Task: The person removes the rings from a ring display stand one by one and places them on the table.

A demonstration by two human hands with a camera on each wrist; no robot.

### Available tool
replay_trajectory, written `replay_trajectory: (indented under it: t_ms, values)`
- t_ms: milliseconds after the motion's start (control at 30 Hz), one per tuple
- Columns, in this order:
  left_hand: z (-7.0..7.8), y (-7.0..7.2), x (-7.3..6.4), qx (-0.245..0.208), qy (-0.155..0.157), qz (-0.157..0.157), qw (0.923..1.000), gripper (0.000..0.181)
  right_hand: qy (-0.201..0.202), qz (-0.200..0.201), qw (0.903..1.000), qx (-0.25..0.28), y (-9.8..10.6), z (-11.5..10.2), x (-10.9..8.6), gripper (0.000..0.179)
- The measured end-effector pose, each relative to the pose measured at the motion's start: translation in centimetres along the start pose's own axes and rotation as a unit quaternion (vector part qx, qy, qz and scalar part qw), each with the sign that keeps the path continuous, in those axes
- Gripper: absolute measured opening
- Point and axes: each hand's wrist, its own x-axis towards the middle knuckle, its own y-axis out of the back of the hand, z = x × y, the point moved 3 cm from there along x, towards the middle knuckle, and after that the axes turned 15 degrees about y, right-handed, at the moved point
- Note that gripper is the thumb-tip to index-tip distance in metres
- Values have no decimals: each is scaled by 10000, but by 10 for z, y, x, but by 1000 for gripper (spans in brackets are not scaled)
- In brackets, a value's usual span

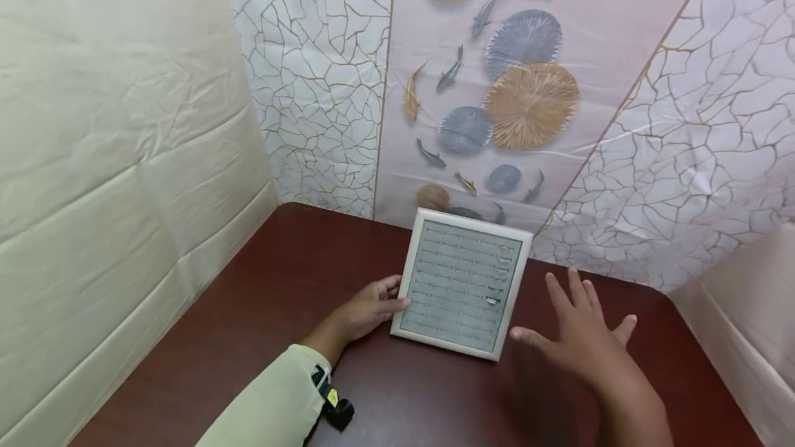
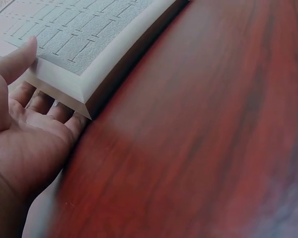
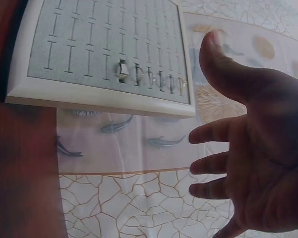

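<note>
A ring display board (image 1: 456,281) with a white frame and grey slotted padding stands tilted on the table. Several rings (image 1: 495,290) sit in slots down its right-hand column; in the right wrist view the rings (image 3: 123,71) line up near one side of the frame. My left hand (image 1: 373,309) grips the board's left edge. Its thumb lies on the front and the fingers are behind and below the rim, as the left wrist view shows the hand (image 2: 35,134). To the right of the board, my right hand (image 1: 584,336) is spread, apart from it and holding nothing.
The dark red wooden table (image 1: 385,399) has rounded back corners. Behind it hangs a patterned sheet (image 1: 310,88) with fish and round leaf shapes. A cream cloth (image 1: 112,192) covers the left side. A black strap device (image 1: 335,405) is on the left sleeve.
</note>
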Motion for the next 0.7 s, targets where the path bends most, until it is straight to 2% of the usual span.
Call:
replay_trajectory:
  t_ms: [133,233,333,433,700]
  values:
    - [-1,2,-1,285,-28,-66,9996,61,178,680,9974,-186,1,-3,9,102]
    - [0,2,-2,414,-70,-205,9989,61,426,1296,9899,-392,3,-6,20,84]
    - [0,0,-3,441,-118,-325,9984,61,673,1713,9814,-545,5,-10,34,68]
    - [0,-3,-1,373,-86,-432,9983,60,780,1866,9772,-641,7,-15,48,55]
    - [-5,2,0,280,-53,-490,9984,56,973,2006,9710,-867,5,-29,77,21]
